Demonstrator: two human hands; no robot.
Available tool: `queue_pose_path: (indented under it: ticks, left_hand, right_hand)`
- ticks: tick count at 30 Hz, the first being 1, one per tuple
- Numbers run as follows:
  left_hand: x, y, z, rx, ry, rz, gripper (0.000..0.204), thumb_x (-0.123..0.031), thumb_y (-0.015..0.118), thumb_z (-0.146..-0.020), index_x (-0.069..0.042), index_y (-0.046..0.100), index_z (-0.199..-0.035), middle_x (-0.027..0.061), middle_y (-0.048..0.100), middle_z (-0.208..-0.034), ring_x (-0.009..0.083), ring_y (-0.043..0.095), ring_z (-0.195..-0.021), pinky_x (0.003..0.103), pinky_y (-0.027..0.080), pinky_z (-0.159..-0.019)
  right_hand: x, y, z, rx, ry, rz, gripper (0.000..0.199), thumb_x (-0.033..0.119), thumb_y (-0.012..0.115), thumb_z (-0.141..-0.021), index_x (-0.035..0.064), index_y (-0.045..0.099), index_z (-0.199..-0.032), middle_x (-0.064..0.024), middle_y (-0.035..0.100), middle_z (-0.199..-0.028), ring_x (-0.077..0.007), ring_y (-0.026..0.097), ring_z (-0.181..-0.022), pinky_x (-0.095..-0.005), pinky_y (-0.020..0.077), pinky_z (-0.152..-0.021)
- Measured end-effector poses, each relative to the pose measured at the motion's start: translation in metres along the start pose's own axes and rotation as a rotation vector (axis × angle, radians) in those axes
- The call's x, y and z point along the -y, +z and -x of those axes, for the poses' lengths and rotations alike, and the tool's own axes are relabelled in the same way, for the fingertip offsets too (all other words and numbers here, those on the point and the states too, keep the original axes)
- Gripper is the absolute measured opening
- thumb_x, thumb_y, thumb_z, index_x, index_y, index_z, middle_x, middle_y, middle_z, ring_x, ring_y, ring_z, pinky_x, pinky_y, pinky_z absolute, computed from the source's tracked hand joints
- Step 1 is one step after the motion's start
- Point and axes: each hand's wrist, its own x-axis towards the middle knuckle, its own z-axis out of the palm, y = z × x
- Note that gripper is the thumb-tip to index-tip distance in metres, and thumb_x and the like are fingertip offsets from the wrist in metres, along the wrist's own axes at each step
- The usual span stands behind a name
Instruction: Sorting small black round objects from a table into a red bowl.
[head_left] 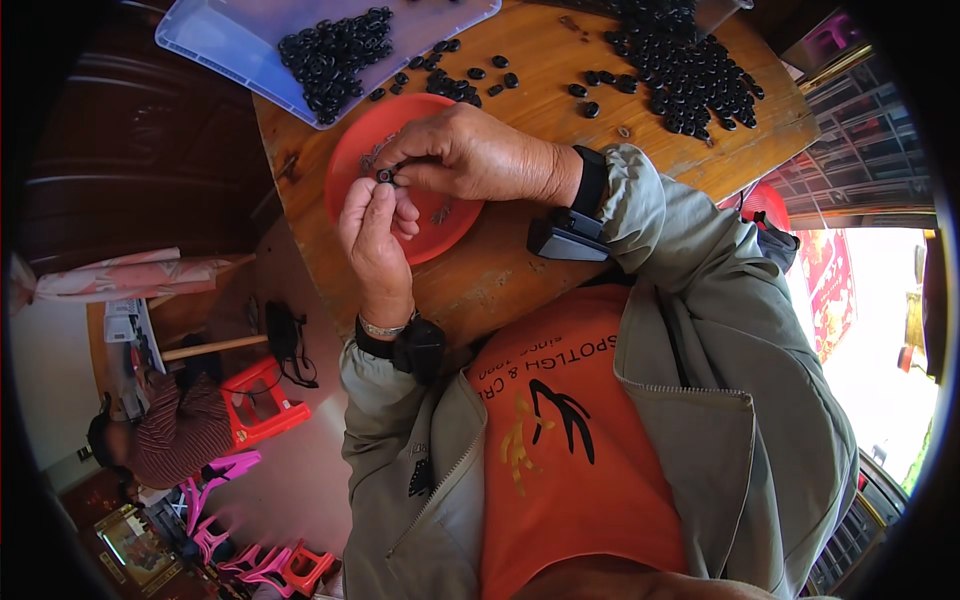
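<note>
My left hand [376, 232] and my right hand [462, 154] meet above a round red plastic dish [455, 240]. Between their fingertips is a small black plastic part [385, 176] with a reddish spot in its middle. The left thumb and finger pinch it from below, and the right thumb and forefinger close on it from above and the right. Whether the right fingers also hold a tiny piece is hidden. Small silvery metal pieces [440, 214] lie in the dish, partly covered by my hands.
A translucent bluish plastic bin [215, 55] holding a heap of black oval parts [335, 60] stands at the far left of the wooden table [540, 50]. More black parts [690, 85] are piled far right, with several loose between. A person [180, 420] sits at left near red stools [262, 400].
</note>
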Motion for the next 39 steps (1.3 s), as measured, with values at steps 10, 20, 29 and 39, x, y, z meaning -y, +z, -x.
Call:
queue_pose_path:
  ticks: [10, 20, 29, 39]
  left_hand:
    - [-0.002, 0.003, -0.001, -0.034, -0.083, -0.016, 0.024, -0.022, 0.05, -0.091, -0.004, 0.055, -0.075, 0.0007, 0.054, -0.064, 0.0067, 0.047, -0.058, 0.02, 0.037, -0.055]
    - [0.007, 0.001, -0.002, -0.019, -0.067, -0.075, 0.028, -0.026, 0.05, -0.092, -0.003, 0.056, -0.075, 0.0002, 0.054, -0.063, 0.006, 0.046, -0.055, 0.02, 0.037, -0.052]
    - [0.0, 0.004, 0.002, -0.028, -0.063, -0.096, 0.028, -0.024, 0.05, -0.091, -0.002, 0.058, -0.076, 0.0001, 0.053, -0.062, 0.006, 0.046, -0.055, 0.02, 0.036, -0.051]
    - [0.005, 0.0, 0.0, -0.054, 0.037, -0.151, 0.025, -0.022, 0.049, -0.093, -0.001, 0.059, -0.083, -0.0006, 0.052, -0.065, 0.0053, 0.045, -0.057, 0.019, 0.036, -0.051]
  right_hand:
    - [0.008, 0.002, 0.003, 0.093, 0.045, 0.136, 0.03, 0.012, 0.069, -0.075, 0.005, 0.06, -0.103, -0.0133, 0.064, -0.081, -0.0299, 0.064, -0.075, -0.0352, 0.0517, -0.067]
    - [0.014, 0.002, 0.005, 0.107, 0.001, 0.263, 0.025, 0.011, 0.066, -0.074, 0.0039, 0.06, -0.096, -0.013, 0.061, -0.08, -0.0315, 0.062, -0.075, -0.0376, 0.0508, -0.066]
    - [0.013, 0.005, 0.006, 0.065, -0.063, 0.311, 0.014, 0.011, 0.065, -0.074, 0.0037, 0.06, -0.084, -0.011, 0.061, -0.076, -0.0321, 0.06, -0.07, -0.0384, 0.0495, -0.06]
    - [0.013, -0.014, -0.002, 0.012, 0.097, 0.06, 0.019, 0.005, 0.069, -0.072, 0.0033, 0.064, -0.091, -0.0101, 0.066, -0.083, -0.025, 0.065, -0.076, -0.0321, 0.0514, -0.068]
